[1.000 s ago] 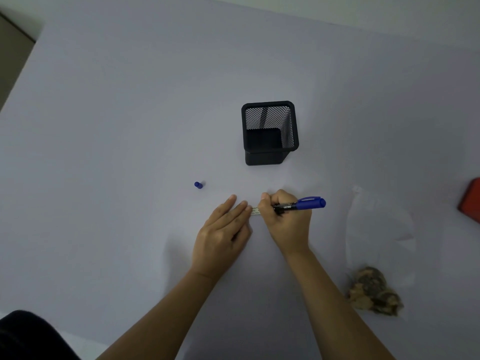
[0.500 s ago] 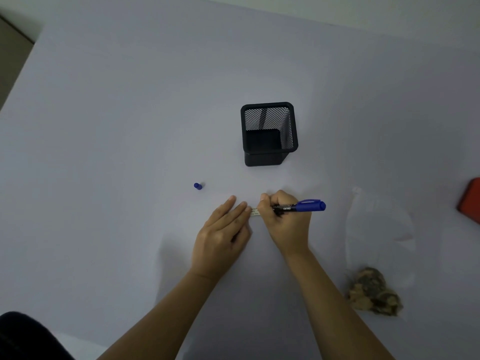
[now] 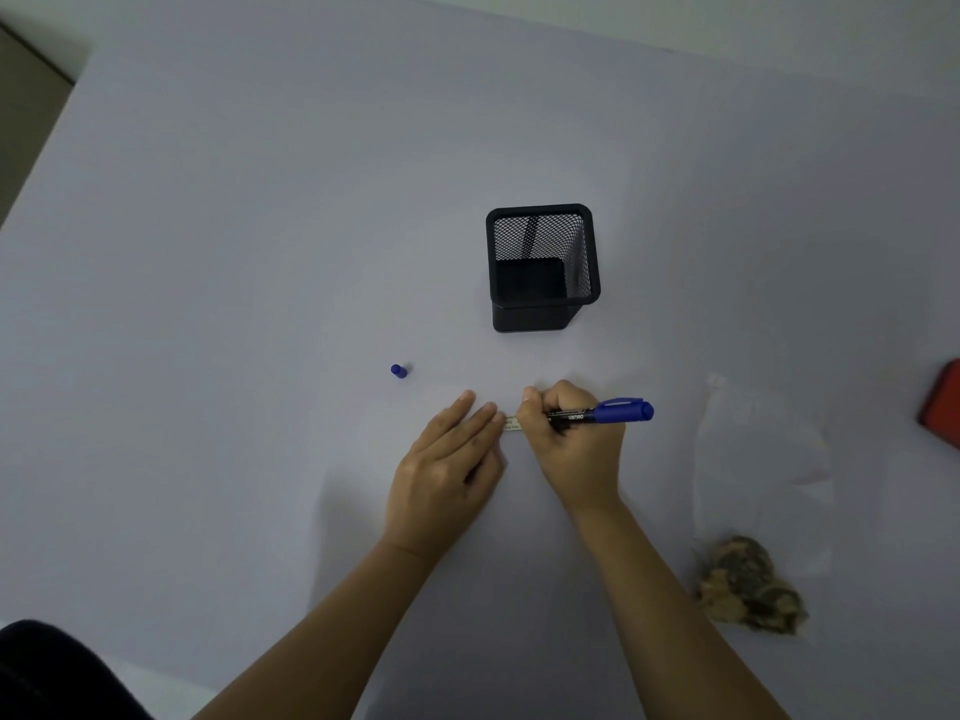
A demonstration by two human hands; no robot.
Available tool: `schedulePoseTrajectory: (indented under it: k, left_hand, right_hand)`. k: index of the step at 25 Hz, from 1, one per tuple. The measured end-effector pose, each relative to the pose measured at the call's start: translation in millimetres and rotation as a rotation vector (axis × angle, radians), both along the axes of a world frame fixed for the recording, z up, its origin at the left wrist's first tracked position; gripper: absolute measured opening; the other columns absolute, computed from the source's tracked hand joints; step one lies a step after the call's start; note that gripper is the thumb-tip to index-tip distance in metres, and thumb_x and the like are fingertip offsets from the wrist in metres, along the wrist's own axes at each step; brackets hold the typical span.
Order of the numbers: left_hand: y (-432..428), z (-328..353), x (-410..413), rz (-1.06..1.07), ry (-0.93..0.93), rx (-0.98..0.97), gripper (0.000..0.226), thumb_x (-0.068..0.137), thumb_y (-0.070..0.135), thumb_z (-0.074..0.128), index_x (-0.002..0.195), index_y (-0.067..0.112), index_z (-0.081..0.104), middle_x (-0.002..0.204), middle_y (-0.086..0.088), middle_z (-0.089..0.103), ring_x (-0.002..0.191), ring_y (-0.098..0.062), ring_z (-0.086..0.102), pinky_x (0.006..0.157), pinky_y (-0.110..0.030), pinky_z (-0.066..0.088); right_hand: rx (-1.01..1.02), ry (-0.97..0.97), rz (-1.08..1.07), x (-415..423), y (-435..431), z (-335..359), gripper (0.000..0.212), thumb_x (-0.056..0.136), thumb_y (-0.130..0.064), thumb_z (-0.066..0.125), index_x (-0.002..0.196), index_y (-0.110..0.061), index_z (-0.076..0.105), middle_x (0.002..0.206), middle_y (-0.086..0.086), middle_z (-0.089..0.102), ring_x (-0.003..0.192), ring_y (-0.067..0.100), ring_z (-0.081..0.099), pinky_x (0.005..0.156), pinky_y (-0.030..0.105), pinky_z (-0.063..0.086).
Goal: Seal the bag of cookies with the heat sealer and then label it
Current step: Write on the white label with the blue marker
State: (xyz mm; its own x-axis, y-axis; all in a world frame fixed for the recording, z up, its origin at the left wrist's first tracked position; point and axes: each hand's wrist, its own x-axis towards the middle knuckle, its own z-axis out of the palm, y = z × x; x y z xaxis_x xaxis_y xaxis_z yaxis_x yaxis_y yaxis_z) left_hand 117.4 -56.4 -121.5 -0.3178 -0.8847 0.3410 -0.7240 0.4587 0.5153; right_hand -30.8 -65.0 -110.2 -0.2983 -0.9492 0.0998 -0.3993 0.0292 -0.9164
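A small white label (image 3: 511, 423) lies on the table between my hands. My left hand (image 3: 449, 467) rests flat, fingers together, pressing on the label's left part. My right hand (image 3: 571, 441) grips a blue marker (image 3: 602, 413) with its tip down at the label; the tip itself is hidden by my fingers. The marker's blue cap (image 3: 398, 371) lies loose to the left. A clear plastic bag (image 3: 761, 459) lies at the right with brown cookies (image 3: 748, 584) at its near end. A red object (image 3: 943, 402), partly cut off, sits at the right edge.
A black mesh pen holder (image 3: 543, 267) stands just beyond my hands, with one dark pen leaning inside. The table (image 3: 260, 226) is pale lilac. Its left edge runs diagonally at the far left, with floor beyond it.
Almost nothing moves. My right hand shifts very slightly with the marker on the label; my left hand stays pressed in place.
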Motion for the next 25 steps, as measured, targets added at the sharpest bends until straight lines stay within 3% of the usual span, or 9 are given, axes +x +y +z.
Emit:
schedulePoseTrajectory:
  k: [25]
  left_hand:
    - [-0.6, 1.6, -1.4, -0.002, 0.012, 0.002, 0.024, 0.085, 0.013, 0.061, 0.105, 0.005, 0.071, 0.112, -0.007, 0.069, 0.118, -0.021, 0.056, 0.101, -0.030, 0.046]
  right_hand:
    - [-0.008, -0.016, -0.026, 0.1, -0.4, 1.7, 0.038, 0.087, -0.018, 0.055, 0.055, -0.001, 0.044, 0.047, 0.009, 0.042, 0.047, 0.021, 0.039, 0.044, 0.019, 0.034]
